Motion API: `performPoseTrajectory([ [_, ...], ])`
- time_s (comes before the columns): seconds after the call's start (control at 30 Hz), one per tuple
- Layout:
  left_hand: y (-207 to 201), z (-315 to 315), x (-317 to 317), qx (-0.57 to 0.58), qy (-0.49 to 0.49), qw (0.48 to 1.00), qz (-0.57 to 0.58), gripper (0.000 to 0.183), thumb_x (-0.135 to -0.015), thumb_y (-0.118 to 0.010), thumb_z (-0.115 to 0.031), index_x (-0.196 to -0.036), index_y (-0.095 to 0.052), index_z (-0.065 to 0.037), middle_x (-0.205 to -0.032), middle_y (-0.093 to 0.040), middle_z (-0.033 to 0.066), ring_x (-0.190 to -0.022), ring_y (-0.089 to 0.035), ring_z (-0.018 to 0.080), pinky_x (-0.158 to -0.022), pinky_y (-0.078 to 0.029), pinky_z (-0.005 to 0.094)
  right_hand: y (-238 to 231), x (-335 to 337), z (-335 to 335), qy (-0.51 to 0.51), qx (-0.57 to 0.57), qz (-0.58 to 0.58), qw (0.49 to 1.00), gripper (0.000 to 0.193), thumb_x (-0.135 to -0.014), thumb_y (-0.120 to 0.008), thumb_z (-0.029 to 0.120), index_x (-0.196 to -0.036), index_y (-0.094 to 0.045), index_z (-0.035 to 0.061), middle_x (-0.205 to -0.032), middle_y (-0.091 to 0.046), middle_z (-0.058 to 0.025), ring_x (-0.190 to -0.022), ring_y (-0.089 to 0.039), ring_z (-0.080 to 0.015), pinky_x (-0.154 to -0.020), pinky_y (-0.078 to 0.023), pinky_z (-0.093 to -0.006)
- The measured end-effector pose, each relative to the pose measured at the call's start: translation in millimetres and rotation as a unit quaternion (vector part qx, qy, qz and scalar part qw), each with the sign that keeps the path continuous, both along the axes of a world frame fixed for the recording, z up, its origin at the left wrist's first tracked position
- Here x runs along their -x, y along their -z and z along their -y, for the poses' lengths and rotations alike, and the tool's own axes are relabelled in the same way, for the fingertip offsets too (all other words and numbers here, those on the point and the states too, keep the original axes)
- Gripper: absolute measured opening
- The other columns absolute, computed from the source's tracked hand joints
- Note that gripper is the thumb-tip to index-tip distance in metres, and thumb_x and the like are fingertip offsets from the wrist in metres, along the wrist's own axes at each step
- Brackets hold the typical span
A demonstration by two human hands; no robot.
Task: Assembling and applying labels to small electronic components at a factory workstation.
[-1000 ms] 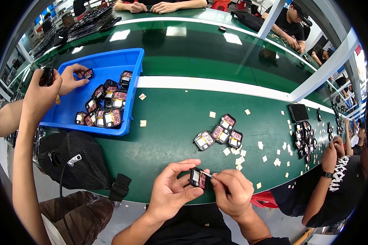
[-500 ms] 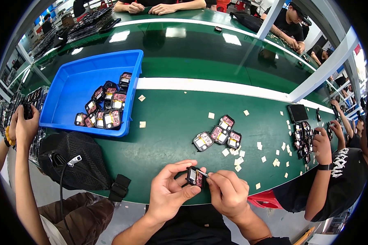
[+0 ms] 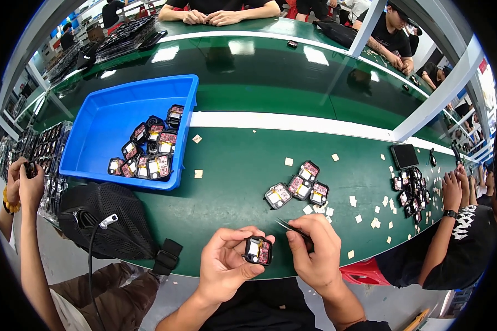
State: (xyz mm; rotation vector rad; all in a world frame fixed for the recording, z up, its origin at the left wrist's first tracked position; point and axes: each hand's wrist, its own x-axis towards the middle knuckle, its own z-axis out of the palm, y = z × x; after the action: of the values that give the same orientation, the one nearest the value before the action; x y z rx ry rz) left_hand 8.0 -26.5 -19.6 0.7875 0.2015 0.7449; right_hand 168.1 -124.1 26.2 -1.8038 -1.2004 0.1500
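My left hand (image 3: 225,265) grips a small black square device (image 3: 258,250) with an open back showing white and pink parts, just above the table's near edge. My right hand (image 3: 315,251) holds thin black tweezers (image 3: 289,225) pinched between its fingers, the tips pointing left and up, a short way right of the device. Several more of the same devices (image 3: 298,187) lie in a cluster on the green table (image 3: 232,176) just beyond my hands.
A blue bin (image 3: 107,118) at the left holds several more devices (image 3: 149,149). A black mesh bag (image 3: 105,220) hangs over the near edge. Small paper squares (image 3: 364,212) litter the right side. Other people's hands work at the left (image 3: 25,182), right (image 3: 453,190) and far side (image 3: 210,16).
My right hand has pulled the tweezers away from the device to the right. The person on the left has lowered their hands from the bin toward the tray at the table's left end.
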Motion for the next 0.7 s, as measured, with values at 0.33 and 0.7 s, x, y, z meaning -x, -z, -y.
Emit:
performPoseTrajectory([
  [0.33,3.9,-2.0,1.1,-0.025,-0.006,1.0,0.008,0.058,-0.08,-0.084,0.005,-0.129,-0.052,-0.003,-0.133,-0.058,0.0207,-0.128,-0.061,0.0352,-0.108,-0.053,0.0443,4.5,4.9,5.9,-0.042,-0.055,0.099,0.993,0.028,-0.071,-0.083,0.0,-0.097,-0.073,0.0027,-0.089,-0.068,-0.0086,-0.066,-0.067,-0.0226,-0.055,-0.053,-0.0327],
  [0.7,5.5,-2.9,4.5,-0.023,0.019,0.999,0.018,0.061,-0.08,-0.085,0.006,-0.13,-0.051,-0.003,-0.133,-0.058,0.0209,-0.127,-0.061,0.0353,-0.109,-0.052,0.0454,4.2,5.8,7.8,-0.045,-0.064,0.094,0.992,0.028,-0.071,-0.083,-0.001,-0.096,-0.073,0.0019,-0.089,-0.069,-0.0087,-0.066,-0.067,-0.0215,-0.055,-0.053,-0.0319],
])
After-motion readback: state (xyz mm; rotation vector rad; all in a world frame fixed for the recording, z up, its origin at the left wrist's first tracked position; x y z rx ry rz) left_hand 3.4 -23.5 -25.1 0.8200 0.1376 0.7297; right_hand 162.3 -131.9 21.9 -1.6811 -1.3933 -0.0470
